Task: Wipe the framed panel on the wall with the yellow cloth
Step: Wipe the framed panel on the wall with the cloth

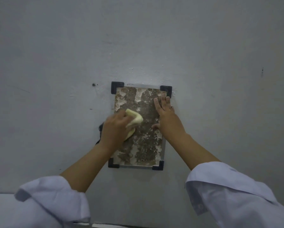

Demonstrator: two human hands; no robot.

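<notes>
A framed panel (144, 142) hangs on the grey wall, with black corner brackets and a mottled brown and white surface. My left hand (115, 129) grips a bunched yellow cloth (135, 120) and holds it against the panel's left side, about halfway up. My right hand (166, 112) lies flat on the panel's upper right part, fingers straight and pointing up toward the top right bracket. The left hand covers the panel's left edge.
The grey wall (138, 38) fills the view, with a small screw (93, 84) left of the panel's top and a dark mark (262, 71) at the far right. A pale ledge (3, 211) shows at the bottom left.
</notes>
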